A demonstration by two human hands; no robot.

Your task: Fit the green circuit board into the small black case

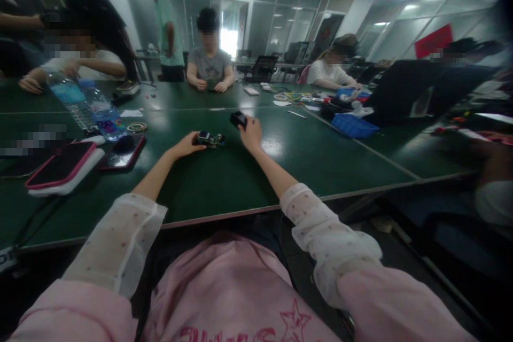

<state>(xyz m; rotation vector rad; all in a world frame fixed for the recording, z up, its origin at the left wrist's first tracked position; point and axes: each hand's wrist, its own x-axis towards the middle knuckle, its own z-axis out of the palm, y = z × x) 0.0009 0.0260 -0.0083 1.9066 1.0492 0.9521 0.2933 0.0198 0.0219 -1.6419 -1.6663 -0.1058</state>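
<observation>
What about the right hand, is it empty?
No, the fingers of the right hand are around a small black block.

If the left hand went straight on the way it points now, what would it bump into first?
Probably the black box held by the right hand: the left hand, holding a small circuit board, points roughly that way. Depth is unclear here, so it might just miss.

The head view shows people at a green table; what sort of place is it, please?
Probably an electronics workshop or office: a bare circuit board in the left hand, wires on the table, office chairs behind.
</observation>
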